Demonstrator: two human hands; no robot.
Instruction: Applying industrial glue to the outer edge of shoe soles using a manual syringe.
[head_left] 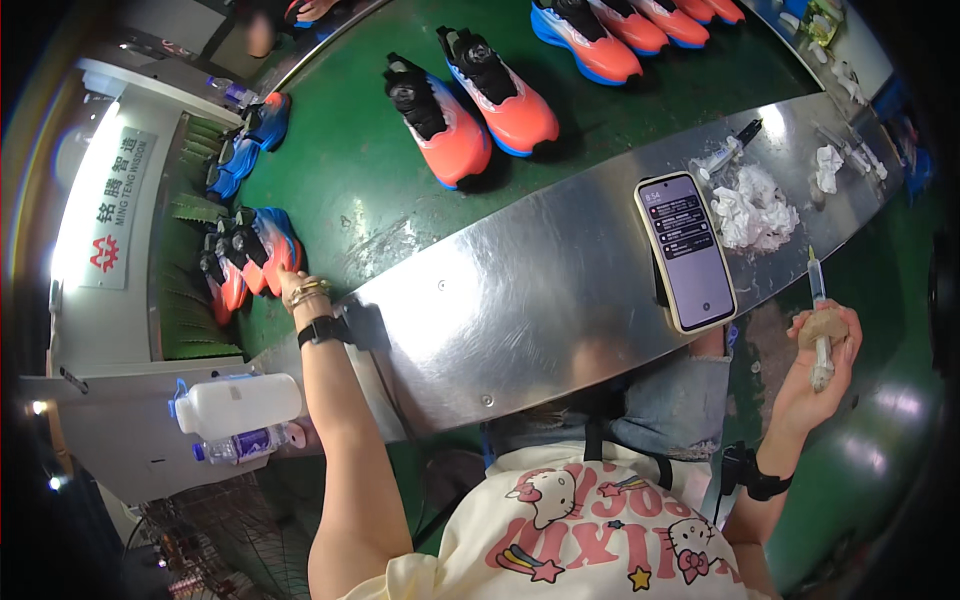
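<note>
My left hand (292,287) reaches to the far left, closed on the toe of an orange and blue sports shoe (275,245). That shoe stands at the end of a short row, against the green-flapped opening; some of my fingers are hidden by it. On the right, beyond the bench edge, my right hand (822,370) grips a syringe (818,285) with its yellowish tip pointing up. A tan, rounded pad-like piece (823,328) is also between those fingers. Two more shoes, a left one (445,130) and its mate (510,100), sit on the green belt.
A phone (688,255) with a lit screen leans over the metal ledge (480,320). Crumpled white tissue (755,210) and used syringes (850,150) lie right of it. More shoes (590,45) stand farther back. A white jug (245,403) and a water bottle (245,445) are at lower left.
</note>
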